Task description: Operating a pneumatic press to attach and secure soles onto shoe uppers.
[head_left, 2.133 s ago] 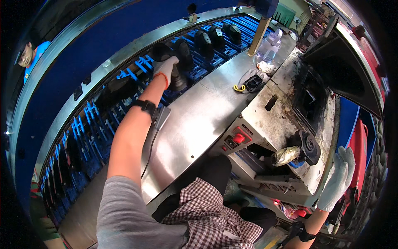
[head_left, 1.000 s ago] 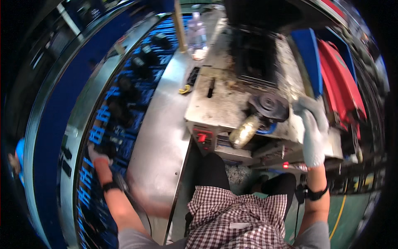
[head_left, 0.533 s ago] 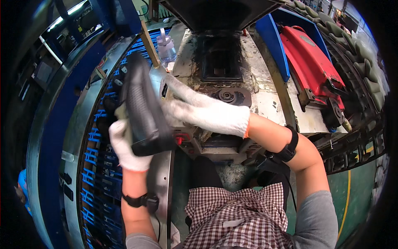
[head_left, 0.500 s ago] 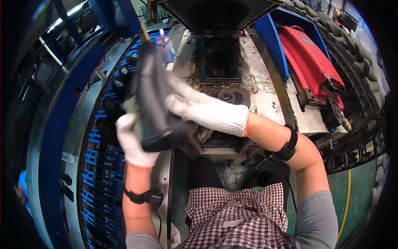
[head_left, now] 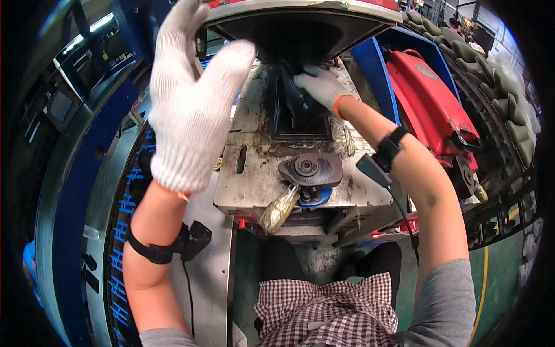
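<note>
A dark boot (head_left: pixel 296 99) lies in the black recess of the machine bed (head_left: pixel 245 151), under the raised lid; its outline is hard to separate from the dark recess. My right hand (head_left: pixel 324 87), in a white knitted glove, is at the boot's right side with its fingers on it. My left hand (head_left: pixel 193 95), gloved the same way, is raised at the left, close to the camera. Its thumb stands apart from the fingers, which reach up beside the lid's left corner, and it holds nothing.
The dark machine lid (head_left: pixel 300 34) hangs over the recess. A round metal clamp piece (head_left: pixel 306 166) with a wrapped handle (head_left: pixel 279 209) sits at the bed's front. To the right is a red machine cover (head_left: pixel 430 95) beside a blue panel (head_left: pixel 361 55). Blue pegs (head_left: pixel 121 272) line the left.
The boot has gone from both hands at the left into the recess. My right hand has followed it forward and right; my left hand has let go and risen. The clamp piece's handle now shows.
</note>
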`<state>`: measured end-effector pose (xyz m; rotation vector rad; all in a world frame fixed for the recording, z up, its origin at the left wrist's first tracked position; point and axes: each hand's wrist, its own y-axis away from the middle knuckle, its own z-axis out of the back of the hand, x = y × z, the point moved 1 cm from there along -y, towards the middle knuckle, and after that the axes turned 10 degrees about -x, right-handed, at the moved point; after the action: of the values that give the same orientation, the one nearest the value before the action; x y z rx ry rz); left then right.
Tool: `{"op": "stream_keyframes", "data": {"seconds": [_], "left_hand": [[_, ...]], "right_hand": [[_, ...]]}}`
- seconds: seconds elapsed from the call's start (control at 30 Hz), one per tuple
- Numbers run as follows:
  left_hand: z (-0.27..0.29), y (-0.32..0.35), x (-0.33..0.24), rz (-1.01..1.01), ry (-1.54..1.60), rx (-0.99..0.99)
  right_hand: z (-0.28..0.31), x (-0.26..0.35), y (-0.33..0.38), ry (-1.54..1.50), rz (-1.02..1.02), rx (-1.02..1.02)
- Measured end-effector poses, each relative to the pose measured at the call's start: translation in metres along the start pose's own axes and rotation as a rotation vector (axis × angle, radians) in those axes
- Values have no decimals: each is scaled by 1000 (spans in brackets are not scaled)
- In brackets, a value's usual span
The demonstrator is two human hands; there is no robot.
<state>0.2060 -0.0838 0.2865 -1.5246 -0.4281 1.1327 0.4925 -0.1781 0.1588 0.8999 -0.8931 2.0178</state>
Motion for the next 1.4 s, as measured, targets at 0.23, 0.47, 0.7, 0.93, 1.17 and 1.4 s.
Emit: {"op": "stream_keyframes", "data": {"seconds": [0.23, 0.47, 0.7, 0.93, 1.17, 1.4], "left_hand": [[-40, -93, 17, -189, -211, -23], [-107, -179, 36, -483, -278, 576], [-98, -143, 15, -457, -605, 829], [-111, -45, 45, 451, -154, 1204], [-99, 35, 58, 79, -502, 1118], [-107, 42, 49, 79, -507, 1079]], "right_hand": [[-32, 36, 22, 686, 27, 108], [-8, 35, 43, 675, 209, -15], [55, 36, 210, -302, 234, 48], [-13, -3, 304, -975, -333, 521], [-69, 39, 286, -1814, -608, 571], [-45, 25, 287, -1909, -745, 674]]}}
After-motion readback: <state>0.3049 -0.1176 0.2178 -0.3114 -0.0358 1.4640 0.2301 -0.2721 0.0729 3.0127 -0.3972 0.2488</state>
